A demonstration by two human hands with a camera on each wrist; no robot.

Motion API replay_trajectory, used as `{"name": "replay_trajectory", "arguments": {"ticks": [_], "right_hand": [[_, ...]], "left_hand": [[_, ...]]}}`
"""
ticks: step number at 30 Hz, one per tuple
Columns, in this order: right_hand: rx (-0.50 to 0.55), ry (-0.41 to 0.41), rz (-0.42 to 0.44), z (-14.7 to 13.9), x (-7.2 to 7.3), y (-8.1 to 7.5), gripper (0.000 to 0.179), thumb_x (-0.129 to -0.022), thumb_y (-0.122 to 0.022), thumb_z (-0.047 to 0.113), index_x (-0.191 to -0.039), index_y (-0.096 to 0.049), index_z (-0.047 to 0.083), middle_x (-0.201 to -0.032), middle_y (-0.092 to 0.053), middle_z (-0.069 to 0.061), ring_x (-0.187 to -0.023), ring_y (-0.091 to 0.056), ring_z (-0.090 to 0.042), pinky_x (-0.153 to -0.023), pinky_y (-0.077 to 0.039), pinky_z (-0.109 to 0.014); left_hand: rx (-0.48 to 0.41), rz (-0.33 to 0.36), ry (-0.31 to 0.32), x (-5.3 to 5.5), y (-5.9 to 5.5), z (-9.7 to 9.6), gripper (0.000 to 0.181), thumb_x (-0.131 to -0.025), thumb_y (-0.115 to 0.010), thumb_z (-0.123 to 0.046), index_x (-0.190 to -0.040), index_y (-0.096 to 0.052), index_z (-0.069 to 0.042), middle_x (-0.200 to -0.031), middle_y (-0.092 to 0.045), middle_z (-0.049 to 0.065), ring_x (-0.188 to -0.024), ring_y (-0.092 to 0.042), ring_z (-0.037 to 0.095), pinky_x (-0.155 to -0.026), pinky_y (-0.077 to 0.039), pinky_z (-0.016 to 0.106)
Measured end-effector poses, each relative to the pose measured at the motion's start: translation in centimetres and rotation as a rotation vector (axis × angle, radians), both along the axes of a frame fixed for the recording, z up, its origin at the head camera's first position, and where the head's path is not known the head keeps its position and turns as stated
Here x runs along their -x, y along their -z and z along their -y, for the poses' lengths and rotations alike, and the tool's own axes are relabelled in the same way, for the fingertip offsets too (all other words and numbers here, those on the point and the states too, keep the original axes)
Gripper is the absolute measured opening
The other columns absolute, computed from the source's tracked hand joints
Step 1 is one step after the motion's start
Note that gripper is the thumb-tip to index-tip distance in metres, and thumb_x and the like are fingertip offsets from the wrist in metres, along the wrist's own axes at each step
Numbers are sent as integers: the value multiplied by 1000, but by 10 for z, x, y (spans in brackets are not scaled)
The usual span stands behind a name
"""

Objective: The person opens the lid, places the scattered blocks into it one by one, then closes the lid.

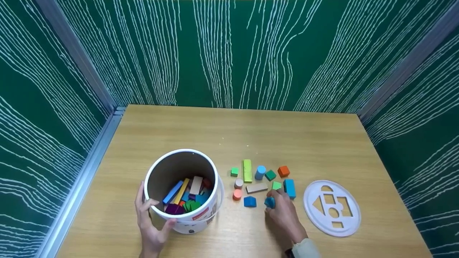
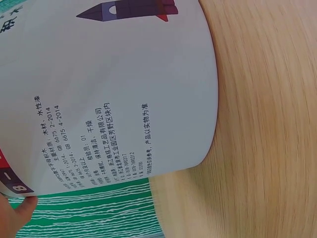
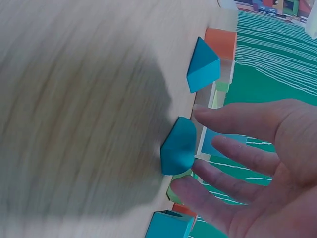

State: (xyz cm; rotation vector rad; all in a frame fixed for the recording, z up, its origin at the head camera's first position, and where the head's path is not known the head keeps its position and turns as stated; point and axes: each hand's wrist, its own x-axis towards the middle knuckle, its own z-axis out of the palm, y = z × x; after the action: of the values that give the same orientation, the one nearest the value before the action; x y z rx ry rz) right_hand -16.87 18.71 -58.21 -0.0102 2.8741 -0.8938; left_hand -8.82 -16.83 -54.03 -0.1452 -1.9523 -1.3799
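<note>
A white bucket [image 1: 200, 220] holds several coloured wooden blocks [image 1: 190, 195]. My left hand [image 1: 152, 225] grips its near left side, a fingertip at the rim and the thumb against the outer wall. The bucket's printed wall [image 2: 148, 74] fills much of the left wrist view, with only a bit of the hand at its lower left. Among the loose blocks, my right hand [image 1: 285, 213] is at a small blue block [image 1: 269, 202]. In the right wrist view, spread fingers and thumb surround that blue block [image 3: 179, 146], which rests on the table.
Around the right hand lie a blue triangular block [image 1: 250, 201], a blue rectangular block [image 1: 289, 189], a long green block [image 1: 247, 171], a blue cylinder [image 1: 260, 172] and other small pieces. A white lid with shaped holes [image 1: 312, 211] lies flat to the right on the wooden table [image 1: 287, 136].
</note>
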Motion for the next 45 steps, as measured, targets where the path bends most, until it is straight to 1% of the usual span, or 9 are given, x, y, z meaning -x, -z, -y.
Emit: {"name": "replay_trajectory", "arguments": {"ticks": [8, 13, 19, 26, 30, 34, 38, 43, 45], "right_hand": [[5, -47, -102, -4, 0, 10, 30, -66, -77, -8, -91, -65, 4, -95, -59, -11, -88, -56, -26, -79, -53, -47], [10, -38, -89, -6, 2, 15, 25, -68, -75, -9, -86, -65, 6, -90, -60, -7, -86, -57, -23, -81, -52, -45], [38, -8, -53, -9, 2, 13, 25, -69, -75, -8, -86, -66, 8, -89, -59, -6, -85, -56, -22, -82, -52, -45], [122, 14, 20, -10, 2, -2, 24, -71, -74, -6, -91, -68, 4, -92, -60, -6, -86, -54, -22, -81, -53, -43], [150, 30, 32, -9, 1, -13, 27, -72, -75, -4, -97, -67, 3, -94, -61, -5, -86, -55, -21, -80, -53, -42], [179, 13, -46, -9, -3, -22, 26, -70, -77, -4, -93, -68, 4, -91, -62, -5, -82, -56, -21, -75, -54, -39], [215, -29, -140, -6, -6, -32, 25, -66, -79, -7, -86, -68, 4, -86, -62, -5, -76, -58, -20, -68, -55, -35], [240, -45, -166, 0, -7, -49, 27, -65, -79, -7, -87, -69, 4, -86, -61, -5, -75, -57, -19, -66, -56, -36], [241, -58, -181, 2, -8, -55, 27, -66, -79, -7, -88, -69, 4, -86, -61, -6, -75, -58, -19, -66, -56, -37]], "left_hand": [[-14, -47, 31, 2, 3, 1, 56, -68, -81, -23, -107, -49, 3, -151, -23, 20, -137, -24, 34, -109, -29, 31], [-16, -44, 30, 2, 2, 0, 55, -70, -80, -27, -106, -50, 2, -152, -23, 18, -137, -24, 35, -110, -28, 30], [-11, -13, 11, 1, 1, 0, 53, -68, -80, -21, -107, -51, 0, -152, -23, 16, -137, -24, 33, -109, -28, 27], [-1, -4, -6, 2, 4, 0, 54, -63, -80, -13, -107, -51, -1, -152, -24, 17, -137, -25, 31, -109, -28, 26], [7, -11, -5, 2, 4, 0, 56, -61, -80, -10, -107, -50, -1, -152, -24, 17, -136, -26, 32, -109, -29, 28], [-10, -40, 26, 3, 4, 0, 54, -69, -80, -21, -107, -49, 1, -152, -22, 18, -137, -24, 35, -110, -28, 33], [-29, -66, 60, 3, 3, 0, 56, -73, -78, -29, -108, -49, 3, -152, -21, 20, -138, -22, 38, -111, -27, 38], [-26, -49, 49, 3, 3, 0, 55, -73, -78, -29, -108, -49, 1, -152, -21, 17, -138, -22, 36, -111, -27, 32], [-25, -47, 47, 2, 3, 0, 55, -74, -78, -29, -109, -49, 1, -152, -21, 17, -138, -22, 36, -111, -27, 32]]}}
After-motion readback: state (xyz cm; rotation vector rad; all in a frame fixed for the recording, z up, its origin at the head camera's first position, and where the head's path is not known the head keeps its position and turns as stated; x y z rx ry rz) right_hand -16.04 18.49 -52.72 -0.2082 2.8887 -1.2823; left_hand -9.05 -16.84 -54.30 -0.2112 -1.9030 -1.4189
